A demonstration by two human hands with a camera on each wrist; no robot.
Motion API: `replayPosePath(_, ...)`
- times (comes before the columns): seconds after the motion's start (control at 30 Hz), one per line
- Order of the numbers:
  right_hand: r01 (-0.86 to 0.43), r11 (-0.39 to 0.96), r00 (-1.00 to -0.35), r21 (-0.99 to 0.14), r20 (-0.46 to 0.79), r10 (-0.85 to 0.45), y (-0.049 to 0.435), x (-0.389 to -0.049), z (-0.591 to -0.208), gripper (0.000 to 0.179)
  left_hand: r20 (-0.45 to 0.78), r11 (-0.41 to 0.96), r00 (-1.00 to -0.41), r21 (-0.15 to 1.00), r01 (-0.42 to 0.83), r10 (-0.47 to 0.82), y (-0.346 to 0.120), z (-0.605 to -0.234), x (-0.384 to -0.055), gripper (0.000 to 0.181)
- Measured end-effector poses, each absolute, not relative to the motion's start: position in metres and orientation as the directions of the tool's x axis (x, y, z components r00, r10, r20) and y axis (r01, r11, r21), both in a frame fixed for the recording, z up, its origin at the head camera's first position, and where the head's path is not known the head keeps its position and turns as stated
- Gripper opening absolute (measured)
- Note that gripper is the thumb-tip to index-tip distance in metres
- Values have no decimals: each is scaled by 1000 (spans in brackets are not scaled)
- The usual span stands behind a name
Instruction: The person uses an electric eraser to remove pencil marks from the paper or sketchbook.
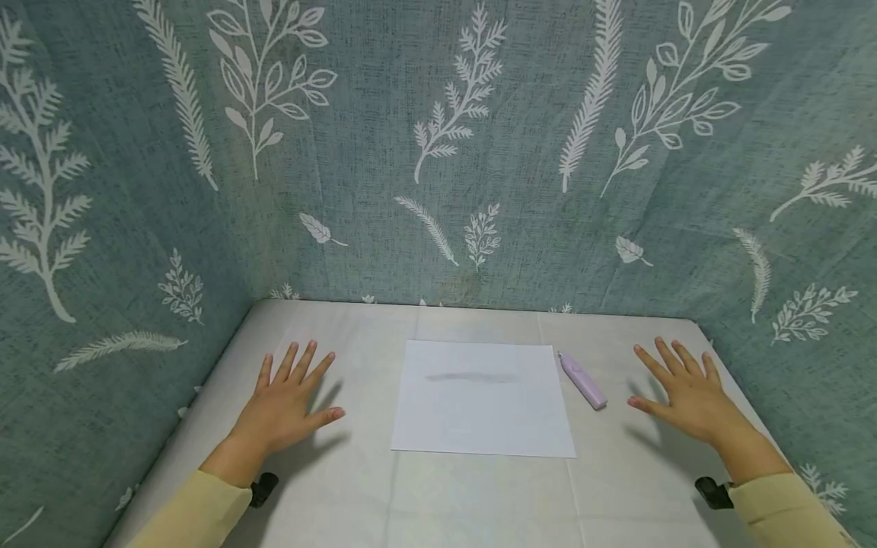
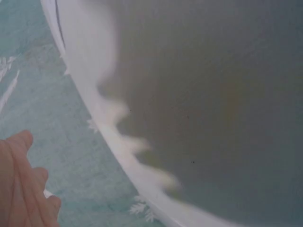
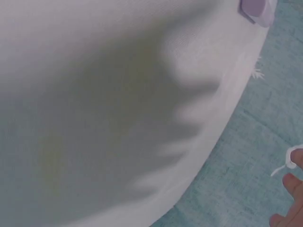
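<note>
A white sheet of paper (image 1: 479,418) lies on the table, with a faint grey smudged band across its upper part. Just right of the paper rests a slim lilac pen-like device (image 1: 582,380) with a small tip at its far end; its near end (image 3: 255,7) shows at the top of the right wrist view. My left hand (image 1: 284,407) hovers left of the paper, fingers spread, holding nothing. On the other side my right hand (image 1: 692,396) is held over the table with fingers spread, right of the lilac device, also with nothing in it. Both hands cast shadows below.
The table (image 1: 479,502) has a white cover with fold lines. Green-blue cloth (image 1: 370,228) printed with white leaves hangs behind it and at both sides. Dark wrist-worn devices (image 1: 263,489) show at both cuffs.
</note>
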State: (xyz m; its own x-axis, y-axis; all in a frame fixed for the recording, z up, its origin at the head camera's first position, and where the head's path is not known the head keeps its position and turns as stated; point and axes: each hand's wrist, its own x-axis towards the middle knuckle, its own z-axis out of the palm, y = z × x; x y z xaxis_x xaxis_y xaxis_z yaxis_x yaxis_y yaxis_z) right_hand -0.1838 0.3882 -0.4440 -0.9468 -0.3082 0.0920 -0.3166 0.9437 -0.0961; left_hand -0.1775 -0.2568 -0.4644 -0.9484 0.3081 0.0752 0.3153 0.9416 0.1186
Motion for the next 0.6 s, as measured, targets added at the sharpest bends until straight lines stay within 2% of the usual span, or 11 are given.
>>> replayPosePath(0.33, -327, 936, -939, -129, 153, -307, 383, -180, -449, 91, 107, 929, -940, 149, 338, 325, -247, -468, -177, 91)
replayPosePath(0.6, -334, 922, -938, -197, 168, -304, 372, -180, -452, 88, 109, 924, -936, 156, 348, 334, -241, -473, -178, 91)
